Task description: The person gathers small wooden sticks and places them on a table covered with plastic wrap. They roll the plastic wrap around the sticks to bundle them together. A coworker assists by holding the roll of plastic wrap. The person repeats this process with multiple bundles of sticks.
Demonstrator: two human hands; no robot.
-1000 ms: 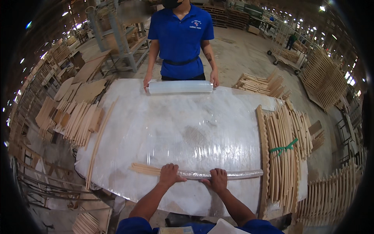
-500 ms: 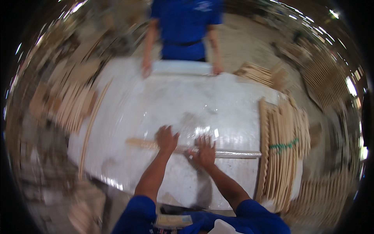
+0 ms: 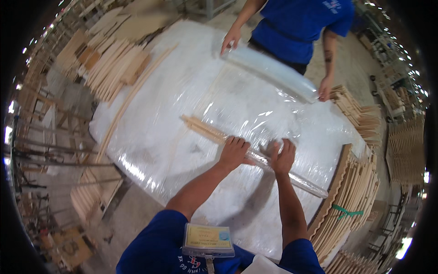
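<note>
A narrow bundle of wooden strips lies slantwise across the table, its left end bare and the rest inside clear plastic film. My left hand is closed over the middle of the bundle, fingers curled on its far side. Just to the right, my right hand is bent round the film-covered part, with thumb and fingers curled. A sheet of film stretches over the table from the bundle to a wide film roll. Across the table a co-worker in a blue shirt holds the roll at both ends.
The table has a white, film-covered top. Wooden slats tied with a green band are stacked along its right side, beside a wavy-edged strip. A long thin strip lies along the left edge, near more stacked wood pieces.
My hands have gone from lying flat and spread to curling round the bundle. The view has turned, so the table and bundle now slant down to the right. The co-worker still holds the roll.
</note>
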